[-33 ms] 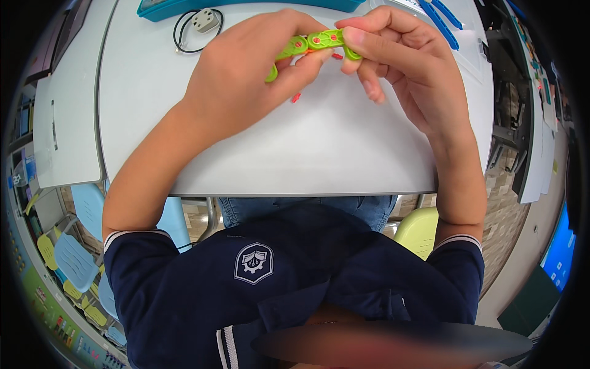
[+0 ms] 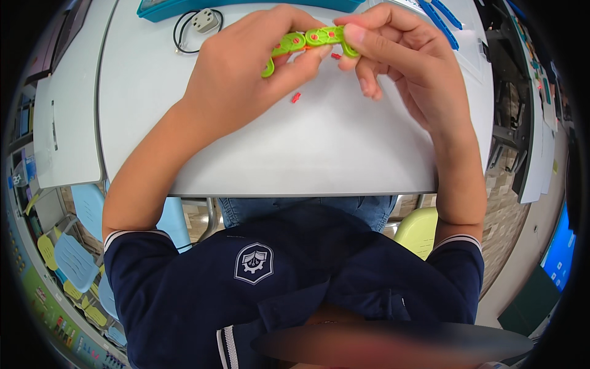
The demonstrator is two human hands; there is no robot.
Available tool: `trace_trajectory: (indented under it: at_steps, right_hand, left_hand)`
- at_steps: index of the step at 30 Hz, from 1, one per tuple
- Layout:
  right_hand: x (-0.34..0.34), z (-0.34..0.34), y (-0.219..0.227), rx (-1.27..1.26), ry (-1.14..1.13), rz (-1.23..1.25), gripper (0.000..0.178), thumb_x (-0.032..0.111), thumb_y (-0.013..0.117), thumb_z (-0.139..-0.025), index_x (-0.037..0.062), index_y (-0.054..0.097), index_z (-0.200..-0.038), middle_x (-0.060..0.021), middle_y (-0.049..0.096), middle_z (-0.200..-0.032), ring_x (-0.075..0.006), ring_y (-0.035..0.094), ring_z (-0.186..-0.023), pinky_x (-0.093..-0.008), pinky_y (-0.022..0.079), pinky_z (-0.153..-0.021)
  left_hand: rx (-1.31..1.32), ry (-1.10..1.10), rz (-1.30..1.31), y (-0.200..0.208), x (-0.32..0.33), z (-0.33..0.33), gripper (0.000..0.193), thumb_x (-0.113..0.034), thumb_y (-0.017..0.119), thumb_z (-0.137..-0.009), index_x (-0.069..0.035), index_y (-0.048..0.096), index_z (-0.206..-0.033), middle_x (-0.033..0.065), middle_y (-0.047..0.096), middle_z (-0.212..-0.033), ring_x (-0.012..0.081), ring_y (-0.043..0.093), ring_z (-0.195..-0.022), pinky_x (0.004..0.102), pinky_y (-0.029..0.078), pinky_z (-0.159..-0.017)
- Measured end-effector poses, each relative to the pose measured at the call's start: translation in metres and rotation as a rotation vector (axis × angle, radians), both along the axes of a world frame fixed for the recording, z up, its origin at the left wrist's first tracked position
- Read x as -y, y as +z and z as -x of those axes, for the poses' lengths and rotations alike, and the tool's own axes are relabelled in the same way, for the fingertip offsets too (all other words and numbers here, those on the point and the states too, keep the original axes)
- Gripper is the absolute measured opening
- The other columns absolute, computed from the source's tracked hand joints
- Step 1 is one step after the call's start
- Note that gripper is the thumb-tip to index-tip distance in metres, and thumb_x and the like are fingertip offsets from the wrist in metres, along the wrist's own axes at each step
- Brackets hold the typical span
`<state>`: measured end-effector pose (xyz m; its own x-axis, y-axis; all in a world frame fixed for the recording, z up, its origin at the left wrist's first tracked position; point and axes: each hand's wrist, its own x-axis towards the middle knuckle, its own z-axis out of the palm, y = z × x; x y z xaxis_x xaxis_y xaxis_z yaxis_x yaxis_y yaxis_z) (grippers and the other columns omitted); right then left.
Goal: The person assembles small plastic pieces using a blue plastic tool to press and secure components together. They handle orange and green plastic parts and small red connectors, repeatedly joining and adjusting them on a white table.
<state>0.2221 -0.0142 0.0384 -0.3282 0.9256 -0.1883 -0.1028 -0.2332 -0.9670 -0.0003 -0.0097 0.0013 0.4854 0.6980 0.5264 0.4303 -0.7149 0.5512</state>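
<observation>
Both hands hold one lime-green plastic linkage (image 2: 324, 36) above the far part of the white table. It is made of several rounded building pieces joined end to end, with red pegs in their holes. My left hand (image 2: 243, 71) is closed round its left part, the thumb below; one green end pokes out near the palm. My right hand (image 2: 409, 58) pinches the right end between thumb and forefinger, its other fingers loosely bent. A bit of orange shows under the middle joint. Two small red pegs lie on the table, one peg (image 2: 296, 98) below the left fingertips, another peg (image 2: 336, 56) between the hands.
On the white table (image 2: 307, 154), a grey plug with a black cable (image 2: 204, 22) lies at the far left. A teal tray (image 2: 246, 8) stands along the far edge. Blue-handled pliers or a similar tool (image 2: 444, 24) rest at the far right.
Both hands and the green linkage have shifted very slightly to the left and away from me. The grip is the same, and the loose red pegs show a little more.
</observation>
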Motion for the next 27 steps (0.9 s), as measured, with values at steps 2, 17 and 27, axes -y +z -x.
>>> trace_trajectory:
  at_steps: [2,17,27]
  right_hand:
    - [-0.011,-0.01,-0.004,0.322,-0.122,-0.303,0.015,0.009,0.066,-0.094,-0.0026,0.068,-0.103,-0.0103,0.069,-0.078,-0.0142,0.064,-0.062,-0.0243,0.05,-0.056]
    - [-0.067,-0.092,-0.025,1.41,-0.253,-0.879,0.032,0.025,0.069,-0.091,-0.0021,0.061,-0.106,-0.0196,0.063,-0.101,-0.0345,0.061,-0.095,-0.0405,0.047,-0.083]
    - [-0.055,-0.06,0.012,0.536,-0.691,-0.524,0.038,0.033,0.052,-0.104,-0.0032,0.061,-0.108,-0.0098,0.062,-0.092,-0.0224,0.063,-0.086,-0.0353,0.052,-0.08]
  left_hand:
    - [0.065,0.025,0.112,0.001,-0.005,0.0,0.021,-0.015,0.073,-0.091,-0.003,0.067,-0.108,-0.0009,0.065,-0.084,0.0041,0.056,-0.064,0.0188,0.044,-0.055]
    - [0.385,-0.122,0.893,-0.004,-0.022,0.004,0.031,-0.027,0.064,-0.097,-0.004,0.066,-0.118,0.0043,0.066,-0.093,0.0068,0.054,-0.068,0.0228,0.047,-0.063]
    - [0.412,-0.248,0.945,-0.004,-0.022,0.003,0.03,-0.026,0.066,-0.096,-0.002,0.066,-0.114,0.0009,0.066,-0.092,0.0063,0.054,-0.073,0.0221,0.046,-0.069]
